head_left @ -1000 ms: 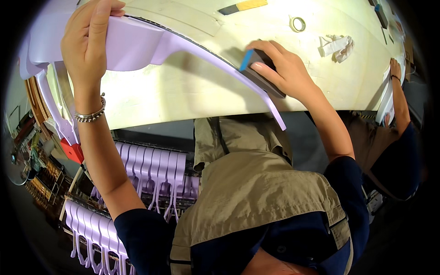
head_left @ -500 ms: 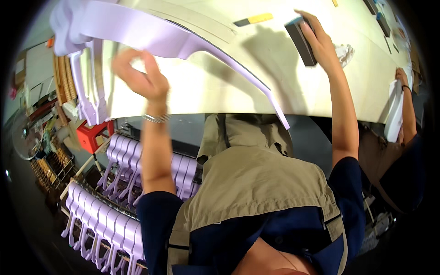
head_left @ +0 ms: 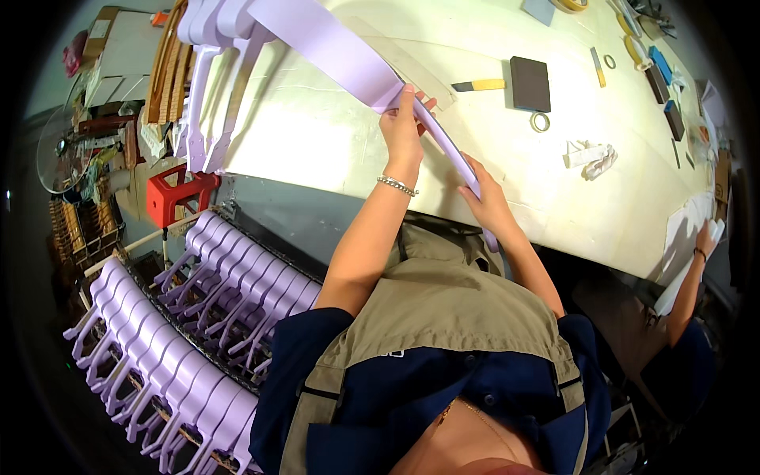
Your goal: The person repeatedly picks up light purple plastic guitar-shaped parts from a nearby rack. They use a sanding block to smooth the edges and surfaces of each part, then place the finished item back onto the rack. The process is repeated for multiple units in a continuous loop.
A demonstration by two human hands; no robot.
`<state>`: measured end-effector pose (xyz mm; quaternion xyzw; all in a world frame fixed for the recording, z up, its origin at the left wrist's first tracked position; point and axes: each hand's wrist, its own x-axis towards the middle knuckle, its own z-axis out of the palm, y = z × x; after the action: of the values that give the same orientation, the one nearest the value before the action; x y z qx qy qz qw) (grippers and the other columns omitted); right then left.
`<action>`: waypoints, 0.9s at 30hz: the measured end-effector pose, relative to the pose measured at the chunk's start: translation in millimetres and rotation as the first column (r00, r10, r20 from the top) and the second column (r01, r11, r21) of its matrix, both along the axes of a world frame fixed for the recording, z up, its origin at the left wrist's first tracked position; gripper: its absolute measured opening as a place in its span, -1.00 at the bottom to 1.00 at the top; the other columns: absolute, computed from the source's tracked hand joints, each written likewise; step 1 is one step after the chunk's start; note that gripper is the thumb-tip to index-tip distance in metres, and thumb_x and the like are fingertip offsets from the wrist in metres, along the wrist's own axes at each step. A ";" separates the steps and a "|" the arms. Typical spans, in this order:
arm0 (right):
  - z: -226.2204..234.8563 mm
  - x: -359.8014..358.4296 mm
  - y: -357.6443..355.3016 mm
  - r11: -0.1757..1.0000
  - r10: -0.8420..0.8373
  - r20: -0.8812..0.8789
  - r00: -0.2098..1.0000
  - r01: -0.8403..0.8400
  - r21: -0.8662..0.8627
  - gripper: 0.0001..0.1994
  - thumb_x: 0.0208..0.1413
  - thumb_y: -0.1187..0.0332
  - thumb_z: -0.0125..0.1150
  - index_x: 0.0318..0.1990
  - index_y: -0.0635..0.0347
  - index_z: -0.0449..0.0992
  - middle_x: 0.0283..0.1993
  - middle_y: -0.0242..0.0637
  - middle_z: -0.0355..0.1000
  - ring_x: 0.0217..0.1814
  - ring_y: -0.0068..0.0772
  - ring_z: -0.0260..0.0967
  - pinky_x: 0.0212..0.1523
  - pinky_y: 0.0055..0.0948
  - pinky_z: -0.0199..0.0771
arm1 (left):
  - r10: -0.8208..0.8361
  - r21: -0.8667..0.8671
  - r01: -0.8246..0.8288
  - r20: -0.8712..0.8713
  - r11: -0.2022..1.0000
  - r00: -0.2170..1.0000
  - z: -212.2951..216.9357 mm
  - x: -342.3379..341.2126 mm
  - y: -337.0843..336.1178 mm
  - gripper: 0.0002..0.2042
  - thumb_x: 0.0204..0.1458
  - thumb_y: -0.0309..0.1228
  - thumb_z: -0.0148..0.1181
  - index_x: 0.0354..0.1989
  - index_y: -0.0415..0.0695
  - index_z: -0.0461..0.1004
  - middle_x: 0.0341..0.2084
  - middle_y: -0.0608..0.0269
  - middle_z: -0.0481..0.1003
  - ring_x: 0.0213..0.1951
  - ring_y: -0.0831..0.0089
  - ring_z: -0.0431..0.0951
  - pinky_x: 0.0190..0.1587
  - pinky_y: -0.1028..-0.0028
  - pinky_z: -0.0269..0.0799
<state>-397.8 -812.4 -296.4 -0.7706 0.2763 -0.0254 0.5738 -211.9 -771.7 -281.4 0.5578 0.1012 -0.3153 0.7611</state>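
A lilac curved frame piece (head_left: 328, 51), with a wide smooth band and a long narrow leg, lies at an angle over the table's near edge. My left hand (head_left: 405, 131) is wrapped round it where the band narrows into the leg. Lower on the same leg, my right hand (head_left: 489, 198) grips it close to the end, which sticks out past the table edge. To the right of the piece, a dark block (head_left: 530, 84) rests on the table beside a yellow-handled cutter (head_left: 479, 85).
More lilac pieces (head_left: 214, 119) stand at the table's far left. Racks of lilac pieces (head_left: 170, 348) fill the lower left, near a red stool (head_left: 180, 194). A tape roll (head_left: 540, 121) and crumpled white paper (head_left: 590, 158) lie on the table (head_left: 491, 150). A co-worker's hand (head_left: 703, 240) is at right.
My right hand has let go of the dark block, now on the table, and taken hold of the lilac leg. My left hand has moved right and closed on the piece. The view has shifted.
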 end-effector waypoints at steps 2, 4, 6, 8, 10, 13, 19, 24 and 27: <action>-4.9 -3.9 -0.3 0.999 0.007 0.062 0.998 -0.004 -0.047 -0.41 0.00 0.53 0.10 0.25 0.13 0.12 0.12 0.03 0.27 0.12 0.03 0.26 0.06 -0.25 0.29 | -0.010 -0.022 0.010 0.003 1.000 1.000 -2.4 -0.4 3.2 -0.67 0.04 -0.24 0.18 -0.19 -0.25 0.34 -0.29 0.18 0.46 -0.25 0.32 0.58 -0.40 0.50 0.48; -5.8 -9.0 -2.1 0.999 0.027 0.058 0.998 -0.025 -0.043 -0.42 0.00 0.57 0.06 0.24 0.13 0.13 0.15 0.03 0.25 0.16 0.05 0.22 0.10 -0.24 0.26 | -0.047 -0.036 0.049 0.063 0.998 0.997 -14.0 -3.0 8.5 -0.68 0.06 -0.25 0.15 -0.22 -0.28 0.35 -0.32 0.17 0.48 -0.25 0.32 0.59 -0.39 0.51 0.49; -5.0 -14.3 -1.8 0.999 0.029 0.066 0.997 -0.027 -0.020 -0.43 0.01 0.57 0.05 0.24 0.14 0.13 0.16 0.02 0.24 0.17 0.05 0.22 0.11 -0.25 0.26 | -0.069 -0.048 0.073 0.084 0.996 0.994 -16.4 -8.3 12.7 -0.70 0.08 -0.26 0.13 -0.23 -0.28 0.36 -0.33 0.16 0.49 -0.25 0.33 0.59 -0.38 0.52 0.49; -1.1 -17.9 -2.8 1.000 0.017 0.065 0.998 -0.017 -0.002 -0.43 0.01 0.57 0.04 0.24 0.14 0.13 0.18 0.01 0.23 0.18 0.04 0.21 0.11 -0.26 0.26 | -0.094 -0.068 0.102 0.104 0.993 0.990 -15.8 -11.4 13.3 -0.70 0.10 -0.27 0.11 -0.23 -0.31 0.36 -0.31 0.12 0.49 -0.23 0.30 0.58 -0.34 0.51 0.50; 5.7 -19.2 0.6 1.000 0.015 0.051 0.999 -0.016 0.017 -0.43 0.02 0.56 0.04 0.24 0.15 0.13 0.19 -0.01 0.23 0.20 0.02 0.20 0.12 -0.27 0.25 | -0.106 -0.081 0.115 0.108 0.990 0.988 -15.7 -13.4 19.9 -0.67 0.10 -0.26 0.11 -0.22 -0.37 0.35 -0.27 0.05 0.48 -0.20 0.24 0.57 -0.26 0.46 0.51; 12.1 -33.3 4.4 0.997 0.071 0.050 0.996 -0.070 -0.020 -0.43 0.01 0.56 0.05 0.25 0.16 0.14 0.20 -0.01 0.21 0.23 -0.01 0.18 0.16 -0.29 0.20 | -0.246 0.047 0.241 0.145 0.969 0.958 -16.8 -22.2 34.7 -0.72 0.05 -0.31 0.17 -0.26 -0.33 0.43 -0.38 0.14 0.54 -0.20 0.38 0.57 -0.30 0.52 0.47; 8.8 -71.5 18.6 0.969 0.159 -0.109 0.981 -0.134 0.207 -0.44 0.04 0.57 0.04 0.25 0.22 0.13 -0.14 -0.23 0.35 -0.30 -0.45 0.32 -0.25 -0.49 0.37 | -0.127 -0.045 0.144 0.267 0.989 0.955 -7.0 -67.3 97.5 -0.75 0.05 -0.38 0.18 -0.18 -0.28 0.41 -0.35 0.23 0.54 -0.34 0.56 0.50 -0.27 0.53 0.45; 54.9 -36.4 46.4 0.819 0.386 -0.082 0.919 -0.300 0.490 -0.48 0.03 0.57 0.03 0.21 0.25 0.16 -0.37 -0.40 0.23 -0.50 -0.62 0.17 -0.48 -0.62 0.24 | -0.377 0.431 0.158 0.489 0.888 0.787 34.7 -75.1 213.2 -0.77 0.08 -0.25 0.11 -0.37 -0.19 0.43 -0.54 0.21 0.52 -0.46 0.36 0.53 -0.38 0.43 0.42; 89.4 3.3 65.6 0.648 0.534 -0.150 0.832 -0.288 0.705 -0.49 -0.03 0.61 0.04 0.14 0.24 0.17 -0.37 -0.35 0.23 -0.53 -0.60 0.14 -0.50 -0.59 0.22 | -0.697 0.715 -0.296 0.694 0.634 0.183 38.5 -105.1 279.9 -0.74 -0.11 -0.22 0.21 -0.28 -0.09 0.47 -0.45 0.21 0.46 -0.36 0.32 0.48 -0.37 0.29 0.42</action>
<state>-394.5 -746.9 -207.0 -0.5536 0.1777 0.3414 0.7385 -317.1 -491.8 -242.9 0.8819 -0.3648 0.0634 0.2918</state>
